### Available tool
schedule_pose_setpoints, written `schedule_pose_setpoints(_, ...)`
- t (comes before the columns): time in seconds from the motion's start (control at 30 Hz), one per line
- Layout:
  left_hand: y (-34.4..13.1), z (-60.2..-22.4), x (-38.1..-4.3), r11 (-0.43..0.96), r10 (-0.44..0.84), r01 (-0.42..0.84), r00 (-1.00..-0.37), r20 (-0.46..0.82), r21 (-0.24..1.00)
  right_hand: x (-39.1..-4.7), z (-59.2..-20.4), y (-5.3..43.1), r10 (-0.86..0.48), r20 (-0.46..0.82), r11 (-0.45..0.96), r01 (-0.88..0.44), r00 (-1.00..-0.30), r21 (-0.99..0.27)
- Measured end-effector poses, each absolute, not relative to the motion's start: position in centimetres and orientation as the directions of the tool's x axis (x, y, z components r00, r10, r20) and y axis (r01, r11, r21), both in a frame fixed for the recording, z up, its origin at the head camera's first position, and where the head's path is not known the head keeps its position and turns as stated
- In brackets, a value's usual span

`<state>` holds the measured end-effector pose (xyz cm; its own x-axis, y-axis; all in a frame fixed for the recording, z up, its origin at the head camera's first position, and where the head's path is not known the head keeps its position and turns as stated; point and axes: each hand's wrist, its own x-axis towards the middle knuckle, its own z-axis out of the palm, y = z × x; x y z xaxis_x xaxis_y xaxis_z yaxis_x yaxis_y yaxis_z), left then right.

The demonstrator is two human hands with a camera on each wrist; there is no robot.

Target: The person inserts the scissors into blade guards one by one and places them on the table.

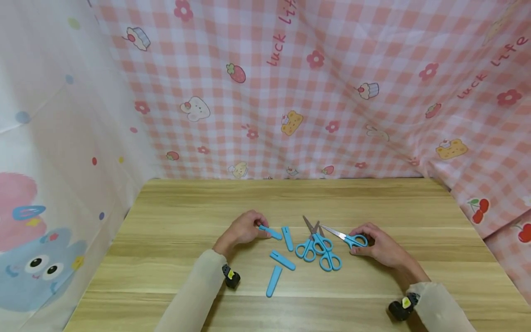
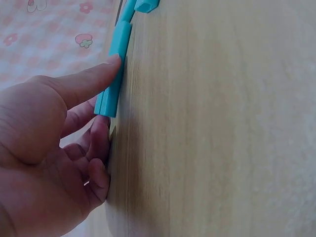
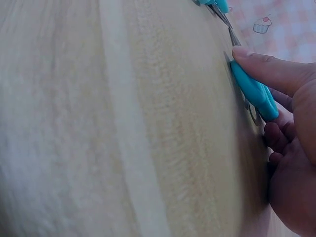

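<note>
Between thumb and fingers, my left hand (image 1: 244, 229) pinches a blue plastic scissor sheath (image 1: 271, 233), low at the tabletop; the left wrist view has the thumb laid along that sheath (image 2: 112, 96). My right hand (image 1: 380, 246) holds a pair of scissors with blue handles (image 1: 357, 240), its bare blades pointing left. The right wrist view puts the thumb against the handle (image 3: 253, 91). Three more scissors (image 1: 318, 243) lie overlapping between the hands. Three loose sheaths, an upper one (image 1: 287, 238), a middle one (image 1: 282, 260) and a lower one (image 1: 274, 281), lie left of that pile.
A wood-grain table (image 1: 186, 198) bears everything. Behind it hangs a pink checked cloth (image 1: 257, 92), with a pale printed cloth (image 1: 62, 138) at the left side. Wrist cameras sit on the left sleeve (image 1: 191, 293) and right sleeve (image 1: 441, 306).
</note>
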<state>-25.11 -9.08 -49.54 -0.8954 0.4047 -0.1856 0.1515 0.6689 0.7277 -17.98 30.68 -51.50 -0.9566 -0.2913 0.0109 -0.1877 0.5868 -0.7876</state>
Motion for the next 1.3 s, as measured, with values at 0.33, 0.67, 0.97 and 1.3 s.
schedule_pose_setpoints(0.33, -9.50, -49.30, -25.08, 0.669, 0.397, 0.136, -0.896, -0.197, 0.731, -18.12, -51.32, 30.52, -0.309, 0.017, 0.572, -0.200, -0.951, -0.795)
schedule_pose_setpoints(0.67, -9.59, -49.39, -24.88, 0.624, 0.403, 0.138, -0.900, -0.166, 0.769, -18.07, -51.00, 30.42, -0.296, -0.014, 0.522, -0.150, -0.955, -0.840)
schedule_pose_setpoints(0.97, -9.79, -49.40, -24.78, 0.588, 0.383, 0.119, -0.912, -0.145, 0.800, -18.15, -51.60, 30.56, -0.262, 0.006, 0.539, -0.151, -0.965, -0.828)
schedule_pose_setpoints(1.3, -10.10, -49.17, -24.45, 0.460, 0.367, 0.037, -0.918, -0.152, 0.887, -17.86, -51.51, 30.57, -0.236, 0.018, 0.506, -0.138, -0.972, -0.851)
